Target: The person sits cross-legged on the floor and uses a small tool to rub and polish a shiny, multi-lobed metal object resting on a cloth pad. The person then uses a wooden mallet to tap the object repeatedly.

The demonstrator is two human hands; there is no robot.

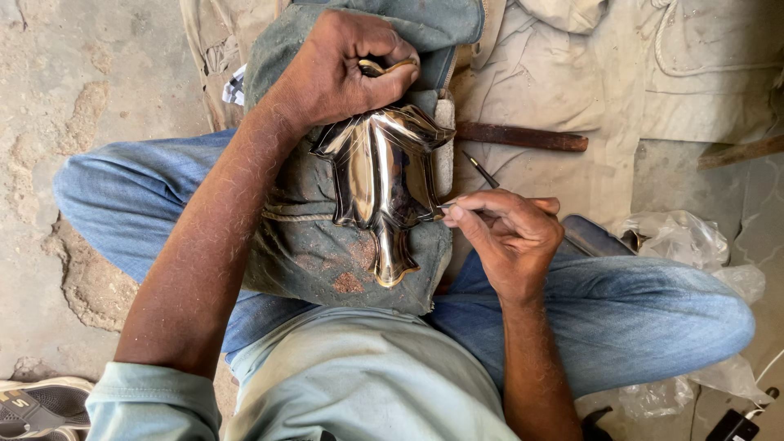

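A shiny leaf-shaped brass dish lies on a dusty grey-green cloth pad across my lap. My left hand is shut on the dish's curled stem at its far end, pressing it down. My right hand pinches a thin metal engraving tool, its tip touching the dish's right edge. I sit cross-legged in blue jeans.
A wooden-handled tool and a thin pointed tool lie on beige cloth beyond my right hand. Crumpled clear plastic sits at right. A sandal is at bottom left on the rough concrete floor.
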